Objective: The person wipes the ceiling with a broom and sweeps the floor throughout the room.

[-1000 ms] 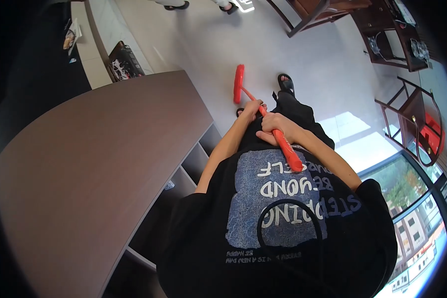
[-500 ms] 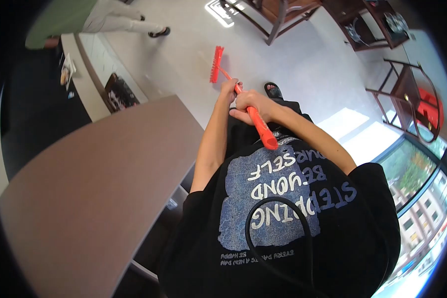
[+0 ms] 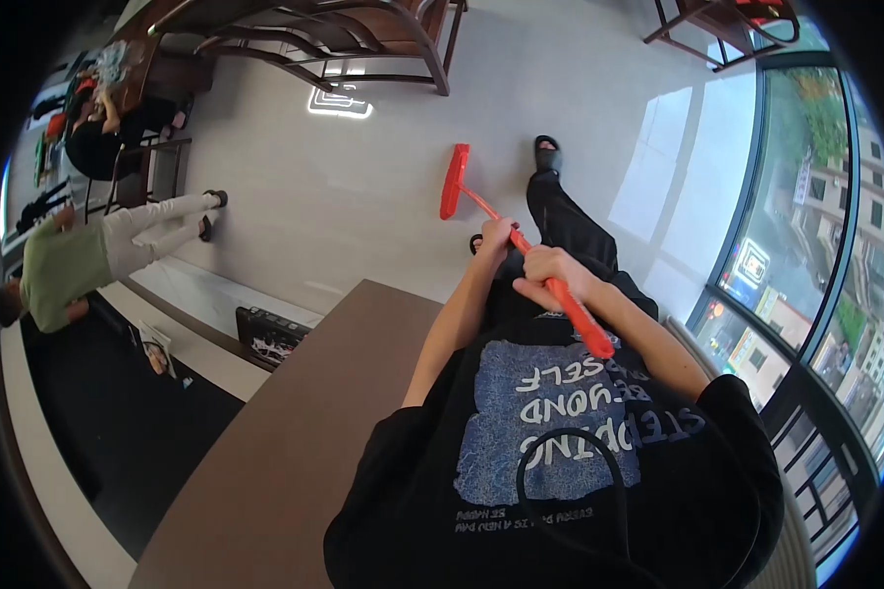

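A red broom (image 3: 455,182) reaches from the floor up toward my chest, its head down on the pale tiles in front of my feet. My left hand (image 3: 498,236) is wrapped round the lower part of the handle. Higher up, near the thick end of the handle, my right hand (image 3: 553,272) grips it with the fingers closed. The handle's end points at the printed front of my black shirt (image 3: 550,422).
A brown counter (image 3: 304,422) stands beside my left arm. Wooden chairs (image 3: 403,49) are ahead. At the left stands a person in a green top (image 3: 66,263); another person in black (image 3: 93,142) sits beyond. Tall windows (image 3: 805,226) line the right.
The view has turned, bringing the windows and the people further into sight. Both hands still hold the broom, whose head is at a different place on the floor.
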A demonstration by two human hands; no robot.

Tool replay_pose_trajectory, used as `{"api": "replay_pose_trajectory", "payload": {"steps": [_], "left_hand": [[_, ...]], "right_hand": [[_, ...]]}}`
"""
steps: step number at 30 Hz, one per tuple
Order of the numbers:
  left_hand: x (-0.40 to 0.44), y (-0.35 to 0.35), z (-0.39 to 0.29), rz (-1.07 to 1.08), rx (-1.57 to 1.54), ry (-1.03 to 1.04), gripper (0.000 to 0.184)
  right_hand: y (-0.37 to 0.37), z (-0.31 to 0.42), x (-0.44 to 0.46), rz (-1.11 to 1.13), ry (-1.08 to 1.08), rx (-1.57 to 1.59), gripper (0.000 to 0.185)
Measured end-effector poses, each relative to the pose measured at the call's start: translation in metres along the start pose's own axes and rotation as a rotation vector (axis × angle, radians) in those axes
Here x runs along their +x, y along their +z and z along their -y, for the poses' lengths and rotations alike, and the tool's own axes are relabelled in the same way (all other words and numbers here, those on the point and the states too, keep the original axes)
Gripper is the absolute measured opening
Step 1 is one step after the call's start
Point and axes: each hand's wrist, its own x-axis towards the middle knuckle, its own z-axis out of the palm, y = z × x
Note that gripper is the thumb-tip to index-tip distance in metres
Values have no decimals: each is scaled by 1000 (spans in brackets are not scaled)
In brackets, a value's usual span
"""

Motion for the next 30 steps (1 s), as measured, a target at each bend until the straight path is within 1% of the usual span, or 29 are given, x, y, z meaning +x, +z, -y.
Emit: {"api": "replay_pose_trajectory", "payload": {"steps": [1,4,5,7,8,10,11,12,14,15,16,18,19,20,22,24,25,26,27,28,29,30], "left_hand": [[-2,6,-5,11,63,47,6],[2,22,-35,40,103,-25,7],[-3,31,-51,32,118,-27,7],[-20,55,-84,144,102,-62,9],[-22,65,-94,142,123,-66,9],[-30,95,-122,163,165,-2,8],[-41,105,-133,213,147,44,11],[-48,110,-135,217,179,37,11],[-53,133,-147,251,202,274,18],[-14,119,-136,373,333,466,25],[33,101,-123,499,454,659,33],[45,124,-124,27,344,215,51],[121,73,-95,235,640,521,56],[191,28,-67,382,853,885,61],[91,76,-110,378,957,467,60],[64,89,-111,99,1050,266,57],[56,95,-116,98,1057,266,57],[49,98,-120,32,1111,120,56],[45,98,-122,-30,1161,-29,55],[44,102,-124,-17,1169,-31,55],[48,109,-127,-52,1137,-64,56],[51,113,-130,-92,1100,-99,57]], "right_hand": [[-7,8,1,-38,28,-37,33],[-23,23,12,-140,101,-36,38],[-31,29,19,-158,88,-51,38],[-49,39,29,-194,74,-93,39],[-57,39,34,-218,59,-117,39],[-75,33,42,-235,28,-164,37],[-84,28,46,-232,1,-214,37],[-90,17,48,-264,7,-212,37],[-95,-21,48,-278,-56,-193,37],[-97,-48,48,-316,-89,-181,35],[-97,-70,45,-306,-96,-150,32],[-107,-100,44,-192,-25,-121,29],[-117,-105,47,-282,-61,-186,30],[-138,-106,50,-303,-68,-193,30],[-181,-109,54,-376,-34,-49,32],[-230,-120,59,-430,-70,-30,34],[-253,-125,59,-552,61,63,34],[-269,-129,60,-673,200,161,34],[-278,-137,61,-682,209,163,34],[-289,-145,63,-743,336,189,34],[-299,-153,65,-802,459,209,33],[-302,-150,68,-806,460,198,33]]}}
